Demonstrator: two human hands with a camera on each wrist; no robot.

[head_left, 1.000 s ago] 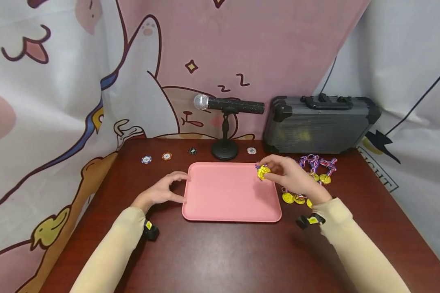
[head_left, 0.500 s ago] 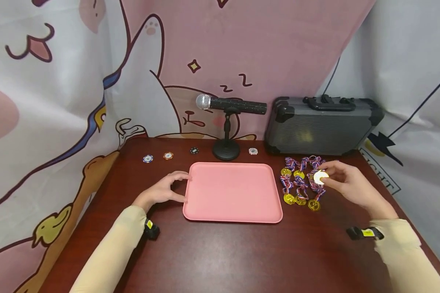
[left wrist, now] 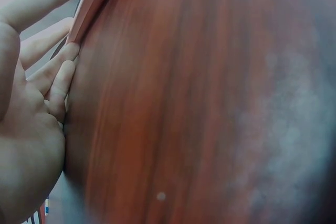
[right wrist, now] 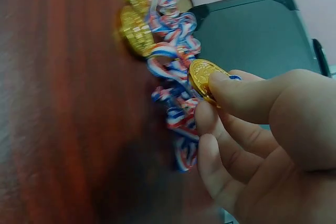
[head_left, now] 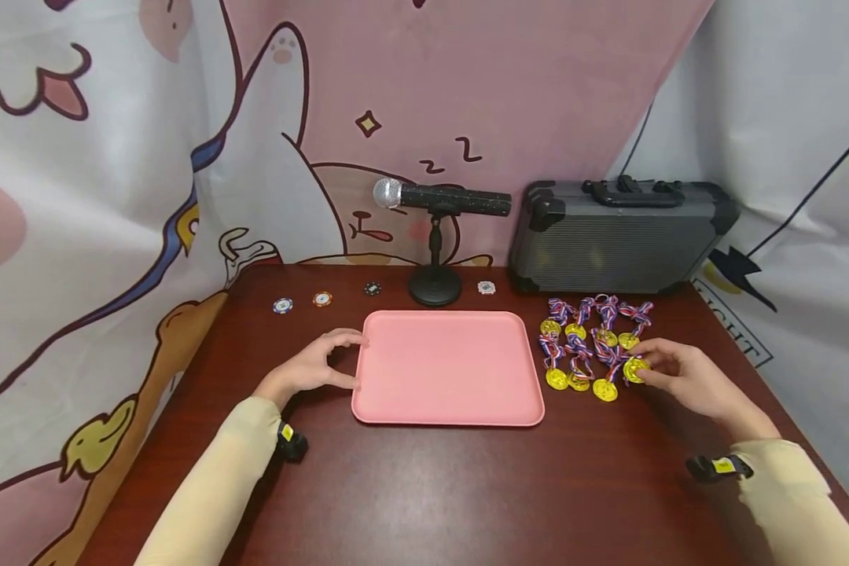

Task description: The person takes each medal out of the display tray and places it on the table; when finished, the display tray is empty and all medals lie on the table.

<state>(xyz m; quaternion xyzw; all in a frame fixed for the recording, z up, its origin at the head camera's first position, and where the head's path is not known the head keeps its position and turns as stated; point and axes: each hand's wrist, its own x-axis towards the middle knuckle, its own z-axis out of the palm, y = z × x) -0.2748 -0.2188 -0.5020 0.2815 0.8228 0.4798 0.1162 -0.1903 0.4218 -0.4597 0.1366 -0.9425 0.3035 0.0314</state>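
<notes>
A pink tray [head_left: 447,369] lies flat in the middle of the dark wooden table [head_left: 431,487]. My left hand [head_left: 318,365] rests at the tray's left edge [left wrist: 89,9], thumb and fingers curled round the rim. Right of the tray lies a cluster of gold medals [head_left: 590,346] with red, white and blue ribbons [right wrist: 173,72]. My right hand [head_left: 679,377] pinches one gold medal [head_left: 634,369] [right wrist: 202,77] at the cluster's right end, low over the table.
A microphone on a black stand [head_left: 435,228] stands behind the tray. A grey hard case [head_left: 619,236] sits at the back right. Several poker chips [head_left: 321,299] lie in a row along the back. A cartoon cloth hangs behind.
My right hand carried the medal from the tray's far right corner to the right, then lowered it to the right end of the medal cluster. The left hand stayed put.
</notes>
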